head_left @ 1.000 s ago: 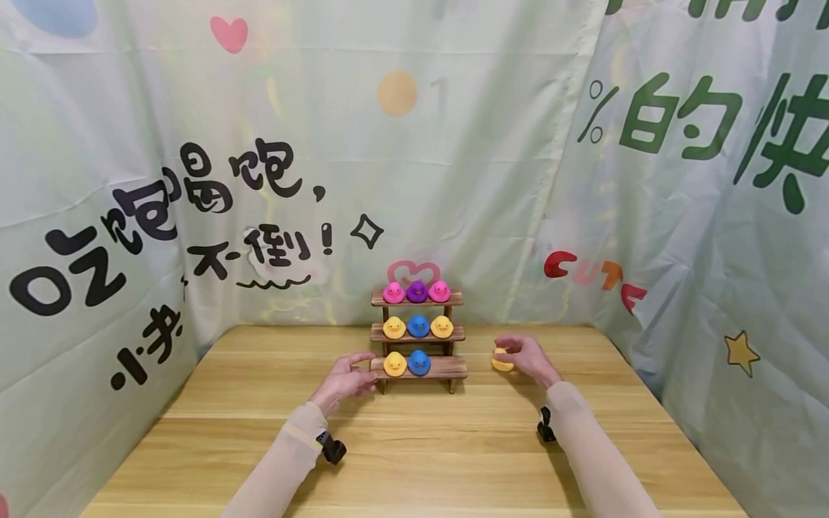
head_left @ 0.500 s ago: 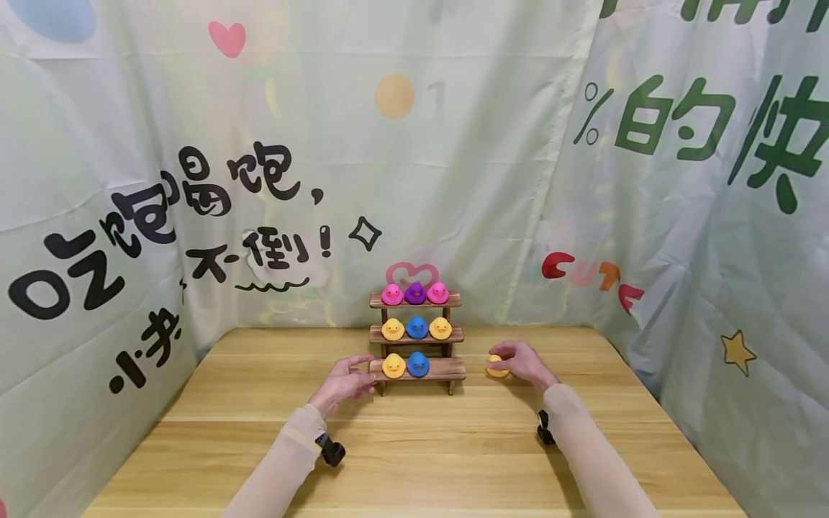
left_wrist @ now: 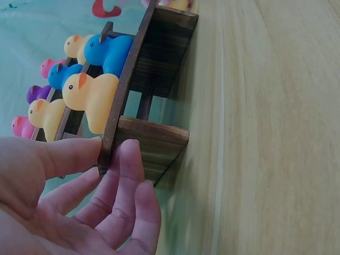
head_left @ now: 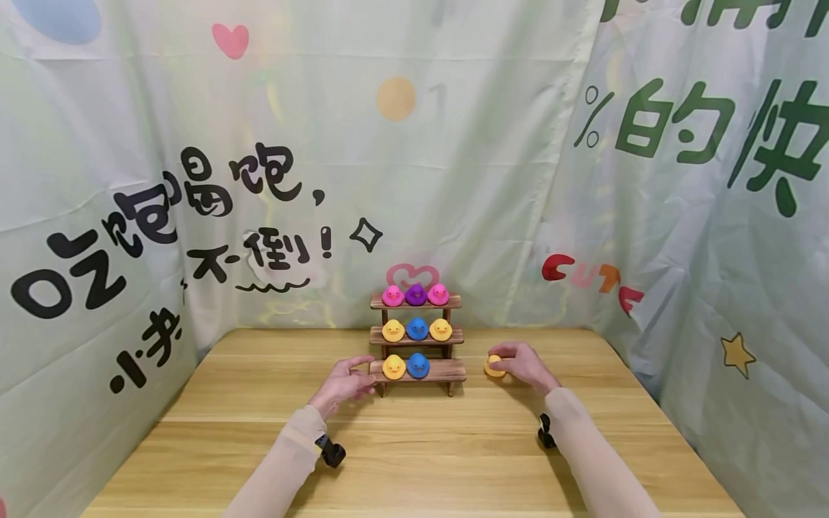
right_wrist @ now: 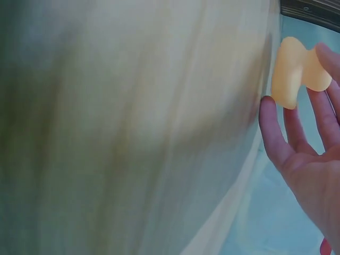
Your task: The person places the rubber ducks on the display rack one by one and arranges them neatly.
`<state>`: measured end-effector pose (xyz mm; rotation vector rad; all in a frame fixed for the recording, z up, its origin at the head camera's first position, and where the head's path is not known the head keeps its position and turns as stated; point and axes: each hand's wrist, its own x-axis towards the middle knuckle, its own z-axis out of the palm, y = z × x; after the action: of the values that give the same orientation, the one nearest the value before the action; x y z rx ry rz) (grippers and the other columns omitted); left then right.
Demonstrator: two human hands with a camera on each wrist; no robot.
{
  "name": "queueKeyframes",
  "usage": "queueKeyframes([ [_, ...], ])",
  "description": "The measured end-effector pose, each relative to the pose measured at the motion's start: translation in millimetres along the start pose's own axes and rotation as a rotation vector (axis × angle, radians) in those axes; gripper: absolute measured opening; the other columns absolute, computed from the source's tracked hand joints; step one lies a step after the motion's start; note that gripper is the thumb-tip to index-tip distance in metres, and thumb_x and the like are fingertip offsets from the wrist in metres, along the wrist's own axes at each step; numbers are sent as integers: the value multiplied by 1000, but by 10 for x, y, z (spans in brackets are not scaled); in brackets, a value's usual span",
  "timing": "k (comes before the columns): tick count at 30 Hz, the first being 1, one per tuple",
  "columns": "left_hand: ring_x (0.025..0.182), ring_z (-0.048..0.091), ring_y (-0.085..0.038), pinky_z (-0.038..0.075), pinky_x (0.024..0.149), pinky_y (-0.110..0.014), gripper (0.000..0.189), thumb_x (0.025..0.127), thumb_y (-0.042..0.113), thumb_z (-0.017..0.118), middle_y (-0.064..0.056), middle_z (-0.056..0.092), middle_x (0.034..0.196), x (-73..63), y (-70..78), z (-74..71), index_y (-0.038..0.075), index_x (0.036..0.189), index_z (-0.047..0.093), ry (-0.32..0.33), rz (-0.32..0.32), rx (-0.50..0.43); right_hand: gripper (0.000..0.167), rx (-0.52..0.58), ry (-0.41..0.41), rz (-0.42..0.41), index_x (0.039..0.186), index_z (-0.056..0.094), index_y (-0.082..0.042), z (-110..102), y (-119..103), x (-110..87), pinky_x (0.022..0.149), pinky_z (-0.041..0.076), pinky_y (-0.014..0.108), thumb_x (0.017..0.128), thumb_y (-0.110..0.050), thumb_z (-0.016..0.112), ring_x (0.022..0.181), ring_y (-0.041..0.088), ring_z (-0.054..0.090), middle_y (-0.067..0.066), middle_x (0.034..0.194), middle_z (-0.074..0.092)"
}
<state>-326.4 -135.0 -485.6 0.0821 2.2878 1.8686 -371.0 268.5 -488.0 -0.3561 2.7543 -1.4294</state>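
A three-tier wooden display shelf (head_left: 445, 370) stands at the back of the table. My left hand (head_left: 343, 383) pinches the left end of its lowest board, thumb above and fingers below in the left wrist view. A yellow rubber duck (left_wrist: 91, 101) and a blue rubber duck (left_wrist: 109, 54) sit side by side on that board, toward its left end. To the shelf's right, my right hand (head_left: 527, 365) holds another yellow rubber duck (right_wrist: 287, 71) between thumb and fingers, low over the tabletop.
On the middle tier a blue duck (head_left: 417, 329) sits between two yellow ones. The top tier carries a purple duck (head_left: 416, 293) flanked by two pink ones. Printed fabric curtains (head_left: 466, 180) enclose the wooden table (head_left: 414, 453) at the back and sides.
My right hand has moved a little left toward the shelf with the yellow rubber duck in its fingers. My left hand has stayed at the shelf's end.
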Motion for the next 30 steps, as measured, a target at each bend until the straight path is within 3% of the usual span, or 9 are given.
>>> queueKeyframes([
  [6, 75, 68, -20, 61, 77, -40, 53, 93, 0, 61, -20, 70, 105, -11, -13, 4, -1, 143, 45, -12, 10, -25, 42, 94, -19, -26, 126, 60, 8, -21, -36, -47, 80, 60, 35, 91, -12, 70, 105, 25, 66, 24, 121, 66],
  [11, 76, 68, -20, 61, 76, -39, 52, 93, 1, 61, -16, 71, 101, 3, -13, 5, 2, 143, 46, -2, -1, -19, 43, 221, -61, -49, 127, 57, 12, -36, -75, -68, 80, 61, 46, 91, -8, 69, 97, 22, 68, 28, 120, 64],
  [15, 76, 68, -19, 59, 72, -35, 52, 93, 2, 62, -13, 72, 100, 20, -2, -1, 3, 143, 46, 1, -7, -9, 37, 253, -70, -75, 123, 59, 13, -47, -128, -81, 82, 59, 50, 91, -3, 66, 94, 20, 67, 29, 117, 65],
  [22, 73, 68, -16, 54, 64, -30, 54, 93, 3, 61, -14, 72, 100, 10, 19, -4, 3, 144, 45, -12, -15, 0, 33, 204, -32, -74, 113, 68, 5, -15, -209, -87, 81, 59, 39, 86, -14, 76, 87, 8, 64, 19, 111, 70],
  [26, 72, 69, -17, 57, 68, -34, 53, 94, 4, 62, -16, 72, 106, -7, 31, 0, 4, 145, 45, -13, -18, -7, 34, 196, -17, -64, 113, 69, 0, 6, -256, -94, 79, 57, 29, 85, -18, 78, 90, 10, 62, 16, 112, 69],
  [30, 72, 70, -18, 59, 72, -38, 54, 94, 4, 61, -19, 71, 110, -19, 44, 4, 4, 145, 44, -14, -16, -13, 42, 203, -25, -69, 119, 67, -2, 18, -322, -126, 84, 56, 23, 84, -21, 79, 105, 20, 64, 18, 121, 67],
])
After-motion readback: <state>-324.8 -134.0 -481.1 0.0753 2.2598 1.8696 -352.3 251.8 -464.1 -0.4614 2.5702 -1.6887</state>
